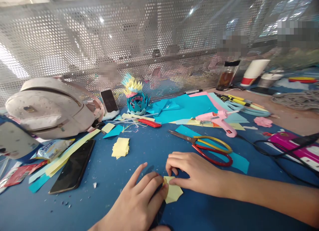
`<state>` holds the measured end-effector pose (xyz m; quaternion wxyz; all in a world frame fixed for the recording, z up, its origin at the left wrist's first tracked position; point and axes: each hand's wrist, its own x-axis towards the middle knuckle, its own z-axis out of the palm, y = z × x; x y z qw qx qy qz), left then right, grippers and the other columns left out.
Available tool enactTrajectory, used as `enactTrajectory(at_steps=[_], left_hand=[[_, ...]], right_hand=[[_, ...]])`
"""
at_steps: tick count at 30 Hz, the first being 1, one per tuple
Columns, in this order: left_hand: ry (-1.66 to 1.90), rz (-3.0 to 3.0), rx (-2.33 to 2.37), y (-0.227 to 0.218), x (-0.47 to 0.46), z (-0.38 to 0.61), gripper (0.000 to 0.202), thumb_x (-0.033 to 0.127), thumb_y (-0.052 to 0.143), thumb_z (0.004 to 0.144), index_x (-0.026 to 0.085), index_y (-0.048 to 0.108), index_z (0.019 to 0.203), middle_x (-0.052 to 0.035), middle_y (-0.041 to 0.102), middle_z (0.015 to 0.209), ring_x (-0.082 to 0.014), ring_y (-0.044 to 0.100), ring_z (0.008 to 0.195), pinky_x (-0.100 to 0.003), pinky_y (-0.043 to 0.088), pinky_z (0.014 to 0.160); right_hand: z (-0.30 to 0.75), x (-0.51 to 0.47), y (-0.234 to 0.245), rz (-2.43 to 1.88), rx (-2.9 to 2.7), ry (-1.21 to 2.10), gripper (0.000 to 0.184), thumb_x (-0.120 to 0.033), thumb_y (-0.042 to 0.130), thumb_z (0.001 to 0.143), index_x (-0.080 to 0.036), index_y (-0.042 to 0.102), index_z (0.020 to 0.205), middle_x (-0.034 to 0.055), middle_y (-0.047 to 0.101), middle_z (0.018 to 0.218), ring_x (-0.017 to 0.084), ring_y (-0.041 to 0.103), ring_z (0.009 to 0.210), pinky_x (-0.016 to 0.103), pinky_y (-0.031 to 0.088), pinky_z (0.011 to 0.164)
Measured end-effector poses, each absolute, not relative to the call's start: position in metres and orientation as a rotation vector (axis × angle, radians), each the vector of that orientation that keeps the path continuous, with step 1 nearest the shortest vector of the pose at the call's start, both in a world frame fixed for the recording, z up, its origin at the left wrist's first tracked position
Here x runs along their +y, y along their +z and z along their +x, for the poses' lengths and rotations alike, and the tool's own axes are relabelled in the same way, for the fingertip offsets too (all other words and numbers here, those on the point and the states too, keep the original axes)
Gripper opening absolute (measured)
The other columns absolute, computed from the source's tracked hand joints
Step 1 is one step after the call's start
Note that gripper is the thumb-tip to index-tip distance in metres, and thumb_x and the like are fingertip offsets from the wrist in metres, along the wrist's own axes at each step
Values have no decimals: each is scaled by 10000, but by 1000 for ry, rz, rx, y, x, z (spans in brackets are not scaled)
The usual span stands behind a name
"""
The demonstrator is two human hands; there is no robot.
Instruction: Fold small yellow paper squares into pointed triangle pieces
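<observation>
A small yellow paper piece (173, 192) lies on the blue table surface (119, 178) near the front edge. My left hand (139, 201) presses its fingertips on the paper's left edge, fingers close together. My right hand (191, 171) comes in from the right and pinches the paper's top corner between thumb and curled fingers. Just behind my right hand lie scissors (206, 146) with red and yellow handles. A stack of yellow paper squares (121, 147) sits to the upper left.
A black phone (73, 168) lies at the left beside yellow and teal paper strips. Behind are a white bag (50, 106), a paper flower model (136, 98), a pink glue gun (219, 119), teal sheets (184, 108), a red cutter (149, 123) and a perforated metal screen (149, 41).
</observation>
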<state>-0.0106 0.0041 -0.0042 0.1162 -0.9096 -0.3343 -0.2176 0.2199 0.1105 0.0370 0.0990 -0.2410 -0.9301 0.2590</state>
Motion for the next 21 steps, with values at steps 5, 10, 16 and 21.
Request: enactTrajectory(at_steps=[5,10,16,21], left_hand=[[-617,-2662,-966,-5,3,-11,699,648,251,1065,117,647,1287,-121,660,1224,-260,576,1228,-523,141,1286],[-602,-2656,-956,-6,3,-12,694,647,269,1067,113,638,1314,-110,662,1316,-255,562,1262,-524,72,1296],[-599,-2648,-942,-8,4,-12,697,654,282,1062,111,630,1327,-128,664,1326,-264,583,1253,-546,147,1285],[-583,-2642,-934,-7,4,-13,691,648,288,1065,114,633,1336,-127,630,1404,-262,566,1291,-536,78,1294]], right_hand=[[218,108,35,-669,-2726,701,111,-104,656,872,-189,594,836,-23,613,819,136,556,765,240,370,676],[219,107,31,-676,-2643,678,119,-68,646,840,-185,632,820,-20,629,792,129,566,723,229,364,633],[225,110,28,-492,-2609,602,153,-167,620,957,-188,704,831,10,689,804,140,614,752,246,390,658],[226,110,27,-412,-2650,497,203,-199,584,998,-185,703,834,13,691,806,140,608,750,258,400,684]])
